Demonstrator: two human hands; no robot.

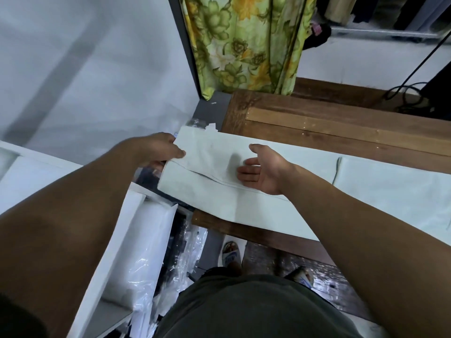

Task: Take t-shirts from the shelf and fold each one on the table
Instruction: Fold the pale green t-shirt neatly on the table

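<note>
Wooden table (341,123), left edge: left hand (161,150) pinches overhanging t-shirt (219,191), right hand (263,169) open, flat on it; fold may slide off.

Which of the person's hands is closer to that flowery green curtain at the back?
Left. The left hand grips the pale t-shirt's far end, almost below the curtain. The right hand rests open on the shirt, nearer the person.

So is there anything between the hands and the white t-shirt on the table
Nothing visible. The left hand already pinches the white t-shirt at its left end, which overhangs the wooden table, and the right hand lies open, palm up, on the fold.
</note>
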